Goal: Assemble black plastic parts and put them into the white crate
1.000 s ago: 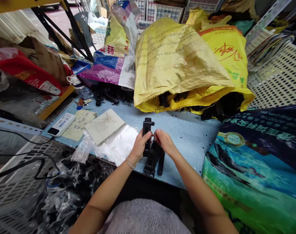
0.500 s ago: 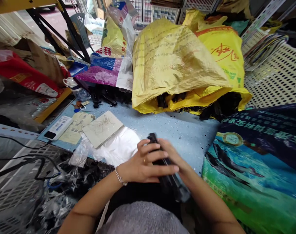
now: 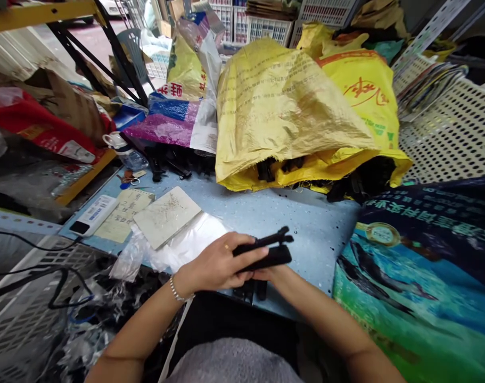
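My left hand [image 3: 220,260] is closed around long black plastic parts, its thumb and fingers laid along them above the table's front edge. The upper part [image 3: 272,238] is slim and ends in a small fork. Just under it is a broader, flat-sided part [image 3: 276,258]. My right hand [image 3: 268,273] grips from below, its fingers mostly hidden behind the parts and my left hand. More black pieces [image 3: 246,290] stick out below the hands toward my lap. Whether all these pieces are joined, I cannot tell.
On the blue table [image 3: 306,223] lie a white plastic bag [image 3: 186,244], a stained pad [image 3: 168,215], a handwritten note [image 3: 124,213] and a white device [image 3: 94,214]. Yellow sacks [image 3: 290,106] with black parts stand behind. A blue-green sack [image 3: 418,282] is at right, a crate [image 3: 30,308] at left.
The black parts have swung from pointing down toward my lap to lying nearly level, their ends pointing right. My right hand has shifted lower, under them.
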Motion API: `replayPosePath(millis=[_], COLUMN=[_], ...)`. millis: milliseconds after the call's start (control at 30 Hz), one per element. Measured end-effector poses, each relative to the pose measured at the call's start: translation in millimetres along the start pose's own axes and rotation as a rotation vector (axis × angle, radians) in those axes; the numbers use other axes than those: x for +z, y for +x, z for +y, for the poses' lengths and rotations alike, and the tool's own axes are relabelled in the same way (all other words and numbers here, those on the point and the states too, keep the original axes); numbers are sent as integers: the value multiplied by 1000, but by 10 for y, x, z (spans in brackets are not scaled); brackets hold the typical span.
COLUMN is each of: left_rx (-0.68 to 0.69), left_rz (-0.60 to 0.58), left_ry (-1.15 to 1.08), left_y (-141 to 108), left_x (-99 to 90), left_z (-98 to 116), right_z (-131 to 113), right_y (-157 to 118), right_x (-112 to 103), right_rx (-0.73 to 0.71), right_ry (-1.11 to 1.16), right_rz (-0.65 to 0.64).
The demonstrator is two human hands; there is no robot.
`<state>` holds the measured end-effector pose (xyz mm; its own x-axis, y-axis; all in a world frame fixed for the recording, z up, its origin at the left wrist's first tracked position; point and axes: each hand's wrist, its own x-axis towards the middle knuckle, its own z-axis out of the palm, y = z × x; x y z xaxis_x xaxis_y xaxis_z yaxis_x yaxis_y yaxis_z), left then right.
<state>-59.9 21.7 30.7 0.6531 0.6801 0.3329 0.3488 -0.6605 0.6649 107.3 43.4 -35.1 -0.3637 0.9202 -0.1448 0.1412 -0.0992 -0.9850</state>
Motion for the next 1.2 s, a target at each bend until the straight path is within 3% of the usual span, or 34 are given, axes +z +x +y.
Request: replayPosePath(millis=[33,100,200,267,333,400,467,533,700,767,800,933,1033,1133,1200], left_rx=[18,-111,-576,-804,-870,-853,-806,-753,-627,-646,-666,-624,-538,-512,-493], left_rz=[-4,95,289,314,289,283,321,386,560,608,626,566,395,378,404], left_ry=[19,12,-77,-118,-109,-99,-134,-209,-777,-907,-859,-342,-305,-426,-493], left_y=[-119,-328,-506,-546,-555,-547,-508,-406,88,246,290,250,146,107,112], left_x=[55,244,686,1002,1235,1319,1248,1082,724,678,670,651,596,530,503], left_z=[-21,-75,-141,-154,-149,-148,-177,-242,-398,-376,-339,-89,43,20,-32], right_z=[-23,-102,-205,-225,-216,-199,-183,-159,-116,-169,-215,-433,-497,-450,-404], right_y=[106,417,1060,1461,1715,1765,1600,1250,75,-251,-349,-375,-224,-125,-103], right_x=[-95,-320,-687,-907,-1080,-1189,-1213,-1130,-607,-461,-425,-429,-434,-415,-420], right_rx=[-18,-50,-81,-67,-29,3,10,17,15,-16,-34,-139,-228,-233,-245], right_ry=[-72,-217,-402,-650,-902,-929,-738,-548,-100,-149,-214,-460,-461,-286,-300], right_rz=[30,113,291,465,567,553,473,367,-10,-81,-75,157,306,189,148])
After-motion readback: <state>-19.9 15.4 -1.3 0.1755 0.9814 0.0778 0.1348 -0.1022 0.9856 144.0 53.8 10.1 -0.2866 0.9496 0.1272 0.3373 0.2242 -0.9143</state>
